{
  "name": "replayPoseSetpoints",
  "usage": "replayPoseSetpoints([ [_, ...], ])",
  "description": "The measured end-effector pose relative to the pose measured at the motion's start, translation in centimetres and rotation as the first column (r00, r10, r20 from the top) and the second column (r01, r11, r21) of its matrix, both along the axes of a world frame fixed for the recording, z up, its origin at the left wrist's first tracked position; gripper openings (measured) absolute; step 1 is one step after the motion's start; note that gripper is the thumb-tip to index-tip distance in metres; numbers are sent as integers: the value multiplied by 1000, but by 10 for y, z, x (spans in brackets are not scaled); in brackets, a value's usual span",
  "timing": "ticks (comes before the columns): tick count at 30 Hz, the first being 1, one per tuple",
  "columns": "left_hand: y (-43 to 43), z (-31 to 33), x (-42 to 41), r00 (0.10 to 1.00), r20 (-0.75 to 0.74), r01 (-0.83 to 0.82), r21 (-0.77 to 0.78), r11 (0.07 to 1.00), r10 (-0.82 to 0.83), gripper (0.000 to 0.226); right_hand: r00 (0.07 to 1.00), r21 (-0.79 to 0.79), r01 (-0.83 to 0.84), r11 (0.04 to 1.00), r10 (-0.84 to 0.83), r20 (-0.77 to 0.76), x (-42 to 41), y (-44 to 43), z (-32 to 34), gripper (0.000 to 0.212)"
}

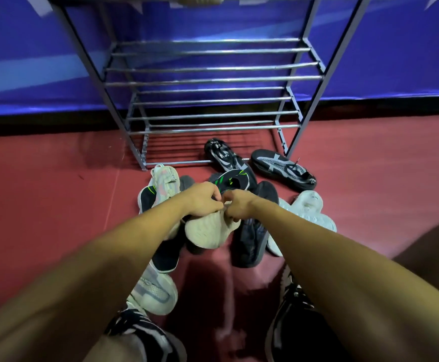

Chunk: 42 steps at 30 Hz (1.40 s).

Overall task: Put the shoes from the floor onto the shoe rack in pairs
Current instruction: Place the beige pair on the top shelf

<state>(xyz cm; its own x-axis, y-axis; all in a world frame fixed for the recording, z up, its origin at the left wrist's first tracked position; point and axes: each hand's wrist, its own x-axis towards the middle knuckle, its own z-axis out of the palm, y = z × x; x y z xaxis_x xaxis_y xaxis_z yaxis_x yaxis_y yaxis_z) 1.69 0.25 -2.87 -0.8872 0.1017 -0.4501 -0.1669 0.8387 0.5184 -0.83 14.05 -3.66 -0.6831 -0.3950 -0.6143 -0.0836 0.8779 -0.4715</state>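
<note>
The cream knit shoe [208, 231] lies on top of the heap on the floor [56, 205], just below the middle of the view, toe pointing back toward the person. Both hands meet at its collar. The left hand [202, 201] and the right hand [240, 207] each curl their fingers over the opening, so each grip pinches that shoe. Whether the fingertips hold the rim or the laces is hidden behind the knuckles.

The step in hand reads as pulling one shoe free of the pile. It rests on a dark navy shoe [252, 236], with a black shoe with green stripes [231, 180] just beyond the hands at 12 o'clock.

A white shoe [309, 207] sits at 3 o'clock, a pastel shoe [163, 184] at 10 o'clock, and a black-and-grey patterned pair [283, 167] at 1 o'clock by the rack's foot.

The shoe rack [213, 79] stands at 12 o'clock, its lower tiers showing bare bars. The next move calls for lifting the cream shoe clear without dragging its neighbours, then finding its mate so the two go up side by side.
</note>
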Motion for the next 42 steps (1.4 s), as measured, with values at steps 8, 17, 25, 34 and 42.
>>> replayPoseSetpoints([
  [8, -1, 73, -16, 991, -58, -116, 69, 991, 120, 25, 987, 55, -69, 996, 76, -139, -21, -8, 84, 27],
  [17, -11, 176, -37, 945, -166, -242, 232, 942, 283, 22, 967, -15, -123, 992, 116, -227, -53, 0, 196, 45],
  [25, -19, 208, -51, 772, 24, -483, 672, 561, 635, 26, 893, 46, -256, 966, 255, -370, -62, 3, 229, 81],
  [34, -32, 219, -65, 698, 231, -597, 710, 373, 678, 21, 881, -161, -225, 961, 130, -454, -76, 20, 232, 56],
  [42, -34, 225, -61, 771, 223, -557, 691, 461, 597, 14, 875, -526, -33, 850, -230, -427, -84, 27, 231, 21],
])
